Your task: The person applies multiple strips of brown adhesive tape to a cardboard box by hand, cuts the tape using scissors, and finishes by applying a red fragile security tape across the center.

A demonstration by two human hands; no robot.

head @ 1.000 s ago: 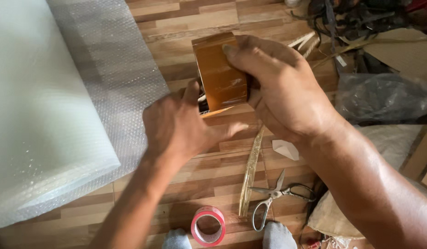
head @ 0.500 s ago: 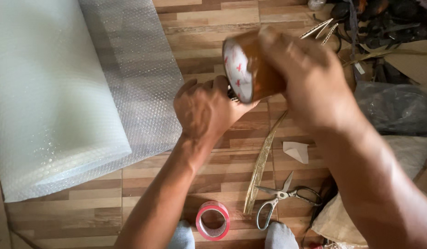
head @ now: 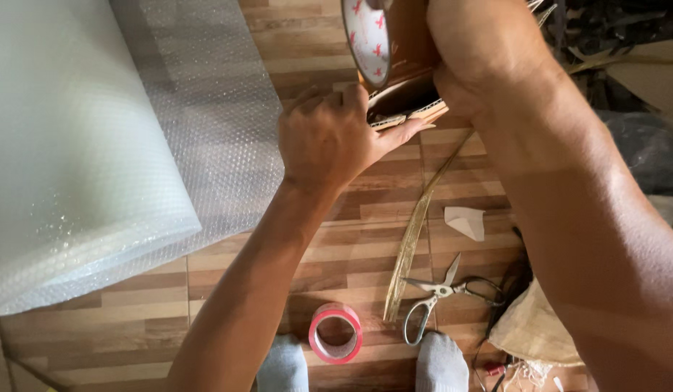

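Observation:
My right hand [head: 481,51] grips a big roll of brown packing tape [head: 387,43] near the top of the view, its white printed core end facing left. Just below it, my left hand [head: 333,138] pinches a small flat brown piece [head: 409,116] under the roll, between thumb and fingers. Both hands are raised above the wooden floor [head: 227,283]. What the small piece is exactly cannot be made out.
A large roll of bubble wrap [head: 82,152] lies unrolled at the left. On the floor near my socked feet [head: 285,366] are a red tape roll [head: 336,334], scissors [head: 438,297], a long thin strip [head: 416,232], a paper scrap [head: 467,221], and sacks and clutter at the right.
Both hands have come up toward the camera with the brown tape roll, which has turned so its white core end faces left. The left hand stays under it.

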